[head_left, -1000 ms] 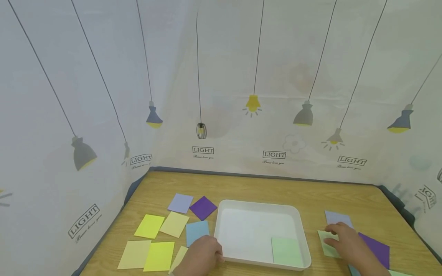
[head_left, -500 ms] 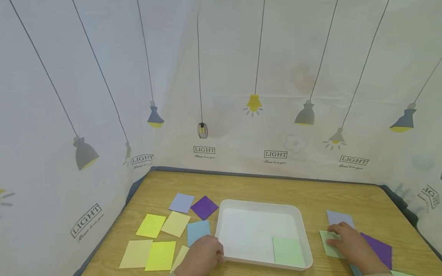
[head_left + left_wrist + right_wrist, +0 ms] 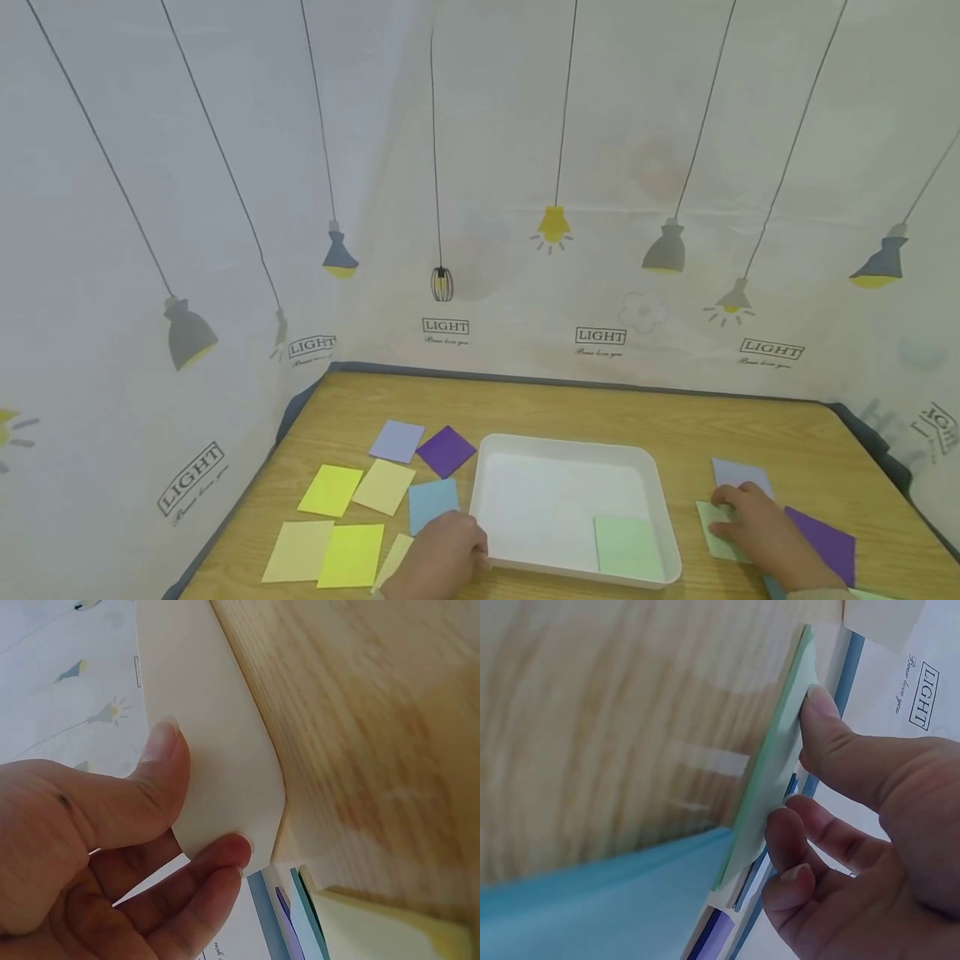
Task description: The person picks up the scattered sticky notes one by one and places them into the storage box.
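Note:
A shallow white tray (image 3: 547, 500) sits on the table with a light green sticky note pad (image 3: 628, 546) inside, at its near right corner. My left hand (image 3: 441, 554) holds the tray by its near left corner. In the left wrist view, thumb and fingers are bent round the tray's wall (image 3: 225, 750). To the right of the tray, my right hand (image 3: 761, 533) rests on a second light green pad (image 3: 712, 527) that lies on the table. In the right wrist view, the thumb and loosely bent fingers touch this green pad (image 3: 776, 765).
Left of the tray lie several sticky note pads: lilac (image 3: 397, 442), purple (image 3: 447, 451), blue (image 3: 432, 502), and several yellow ones (image 3: 330, 490). Around the right hand are a lilac pad (image 3: 738, 475), a purple pad (image 3: 825, 542) and a blue pad (image 3: 615, 907). A printed sheet (image 3: 510, 167) borders the table.
Everything in the head view has shifted slightly to the right together. Both hands keep their places on the tray and the green pad.

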{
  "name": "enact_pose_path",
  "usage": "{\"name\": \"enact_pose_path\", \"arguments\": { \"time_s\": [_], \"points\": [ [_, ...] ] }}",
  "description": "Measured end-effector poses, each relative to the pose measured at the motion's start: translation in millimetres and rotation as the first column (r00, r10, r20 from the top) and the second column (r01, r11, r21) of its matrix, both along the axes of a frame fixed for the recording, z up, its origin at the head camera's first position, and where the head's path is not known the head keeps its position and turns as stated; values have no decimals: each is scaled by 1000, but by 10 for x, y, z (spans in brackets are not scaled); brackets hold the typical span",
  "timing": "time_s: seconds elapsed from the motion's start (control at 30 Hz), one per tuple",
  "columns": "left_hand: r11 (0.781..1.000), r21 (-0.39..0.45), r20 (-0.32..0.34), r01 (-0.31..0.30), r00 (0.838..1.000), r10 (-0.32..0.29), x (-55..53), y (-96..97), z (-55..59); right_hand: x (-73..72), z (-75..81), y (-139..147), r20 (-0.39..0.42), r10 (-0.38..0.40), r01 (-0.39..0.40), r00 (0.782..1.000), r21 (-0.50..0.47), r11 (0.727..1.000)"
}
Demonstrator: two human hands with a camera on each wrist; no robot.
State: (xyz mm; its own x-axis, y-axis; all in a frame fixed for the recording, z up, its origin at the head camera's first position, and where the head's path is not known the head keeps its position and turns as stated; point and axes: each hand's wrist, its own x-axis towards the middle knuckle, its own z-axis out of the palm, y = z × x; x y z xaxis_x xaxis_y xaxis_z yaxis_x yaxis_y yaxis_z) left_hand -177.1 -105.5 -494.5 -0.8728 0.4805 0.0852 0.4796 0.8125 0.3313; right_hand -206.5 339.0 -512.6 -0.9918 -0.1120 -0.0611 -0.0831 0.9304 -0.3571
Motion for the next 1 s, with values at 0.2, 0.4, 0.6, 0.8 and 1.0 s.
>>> {"name": "enact_pose_path", "arguments": {
  "time_s": [0.2, 0.4, 0.6, 0.8, 1.0],
  "points": [
    [1000, -13, 7, -1, 1000, 1, -5, 18, -6, -10, -48, 35, 1, 1, -1, 1000, -26, 1000],
    [1000, -13, 0, 10, 1000, -10, -12, 13, -10, -49, -58, 73, 9, 11, -11, 1000, -23, 1000],
    [1000, -14, 2, 19, 1000, -19, -14, -1, -7, -54, -42, 68, 29, 10, -9, 1000, -27, 1000],
    [1000, -6, 29, 8, 1000, -8, -15, 4, 19, -68, -79, 101, 59, -6, 11, 998, -76, 997],
    [1000, -12, 38, 8, 999, -7, -43, 11, -4, -85, -94, 127, 83, -24, 32, 996, -98, 995]
  ]
}}
